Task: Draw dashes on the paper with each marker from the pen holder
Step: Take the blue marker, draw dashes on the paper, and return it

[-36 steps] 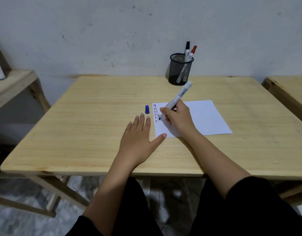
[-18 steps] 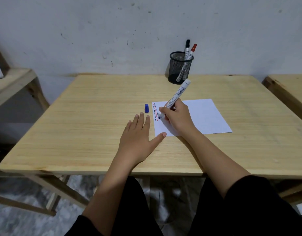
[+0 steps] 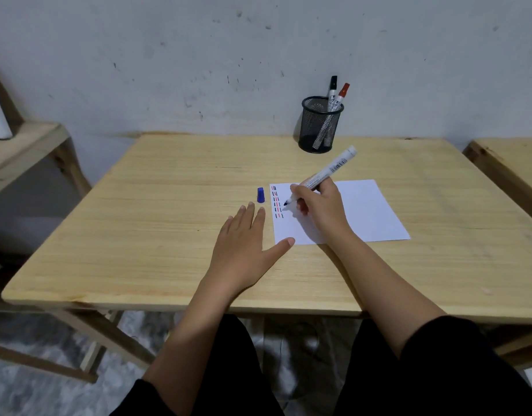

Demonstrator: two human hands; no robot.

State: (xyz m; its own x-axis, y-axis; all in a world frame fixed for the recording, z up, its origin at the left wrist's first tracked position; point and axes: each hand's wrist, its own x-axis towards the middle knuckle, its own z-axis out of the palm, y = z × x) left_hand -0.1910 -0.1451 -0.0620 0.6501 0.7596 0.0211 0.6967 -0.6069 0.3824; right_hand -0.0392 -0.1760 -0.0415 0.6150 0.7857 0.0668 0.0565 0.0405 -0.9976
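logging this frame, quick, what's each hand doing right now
Left hand: open, flat on the table, thumb tip on the paper.
Right hand: closed around the blue marker.

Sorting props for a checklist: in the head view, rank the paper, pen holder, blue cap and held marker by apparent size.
1. paper
2. pen holder
3. marker in the right hand; longer than the holder is tall, but far thinner
4. blue cap

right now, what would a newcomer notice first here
The right hand holds an uncapped marker with its tip on the paper, beside short black and red dashes. Its blue cap stands just left of the sheet, and a mesh pen holder sits by the wall.
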